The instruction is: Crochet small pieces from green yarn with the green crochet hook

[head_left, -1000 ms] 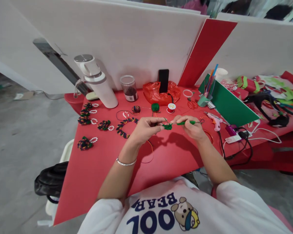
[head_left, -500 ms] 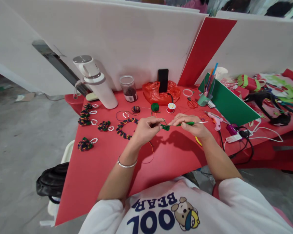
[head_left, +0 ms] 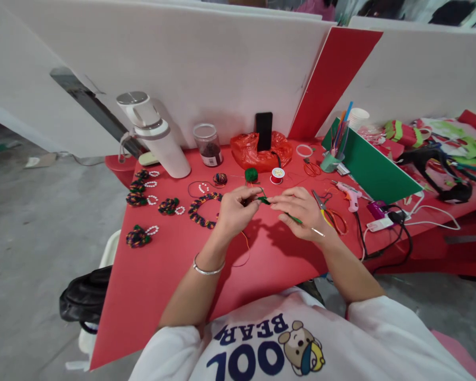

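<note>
My left hand (head_left: 235, 210) pinches a small green yarn piece (head_left: 265, 200) above the red table (head_left: 162, 264). My right hand (head_left: 301, 209) meets it from the right and grips a green-handled crochet hook (head_left: 301, 222), whose metal end sticks out toward my wrist. A strand runs back from the piece to a green yarn ball (head_left: 251, 174). An orange thread (head_left: 246, 246) loops on the table under my left hand. A silver bangle sits on my left wrist.
Several dark crocheted flowers with pearl loops (head_left: 138, 236) lie at left, a crocheted ring (head_left: 201, 207) beside my left hand. Behind stand a white flask (head_left: 154, 135), a jar (head_left: 208, 144), a red bag with a phone (head_left: 264, 131). Scissors (head_left: 327, 211), glue gun (head_left: 347, 191), green board (head_left: 371, 164) and cables lie right.
My right hand has turned the crochet hook from level to slanting down toward my wrist, uncovering the scissors behind it. Both hands stayed together over the green piece.
</note>
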Action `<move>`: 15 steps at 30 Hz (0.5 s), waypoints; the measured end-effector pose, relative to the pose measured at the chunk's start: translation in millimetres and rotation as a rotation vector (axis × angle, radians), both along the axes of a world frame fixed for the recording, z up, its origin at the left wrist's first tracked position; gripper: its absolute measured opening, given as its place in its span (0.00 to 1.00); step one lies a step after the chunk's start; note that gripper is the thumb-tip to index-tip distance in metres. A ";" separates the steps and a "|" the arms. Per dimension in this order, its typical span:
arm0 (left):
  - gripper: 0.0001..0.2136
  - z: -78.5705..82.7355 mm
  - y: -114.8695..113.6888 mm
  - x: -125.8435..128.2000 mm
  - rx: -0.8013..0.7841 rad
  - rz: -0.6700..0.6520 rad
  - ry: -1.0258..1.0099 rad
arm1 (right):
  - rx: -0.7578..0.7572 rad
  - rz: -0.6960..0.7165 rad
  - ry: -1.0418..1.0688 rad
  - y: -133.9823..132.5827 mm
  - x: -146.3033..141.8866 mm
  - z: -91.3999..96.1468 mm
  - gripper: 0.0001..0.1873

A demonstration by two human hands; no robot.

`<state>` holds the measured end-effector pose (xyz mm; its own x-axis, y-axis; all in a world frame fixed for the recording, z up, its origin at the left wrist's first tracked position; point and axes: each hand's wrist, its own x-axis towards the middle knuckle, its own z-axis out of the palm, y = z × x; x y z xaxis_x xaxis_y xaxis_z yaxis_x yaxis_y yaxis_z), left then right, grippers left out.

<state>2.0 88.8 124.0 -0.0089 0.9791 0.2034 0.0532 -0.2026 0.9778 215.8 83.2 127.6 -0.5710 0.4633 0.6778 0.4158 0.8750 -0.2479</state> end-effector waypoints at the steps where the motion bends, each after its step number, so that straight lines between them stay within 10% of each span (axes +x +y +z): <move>1: 0.11 0.9 -0.5 1.6 -0.028 0.004 -0.053 | 0.058 -0.031 -0.008 -2.2 -2.2 -4.2 0.13; 15: 0.18 2.7 -1.8 16.3 -0.260 0.030 -0.493 | 0.237 -0.301 0.114 -10.5 -29.8 -44.1 0.19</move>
<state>18.2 87.0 126.7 -0.0708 0.9942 -0.0804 -0.4211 0.0433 0.9060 186.0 72.6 83.4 -0.3479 0.4213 0.8375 0.6440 0.7566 -0.1131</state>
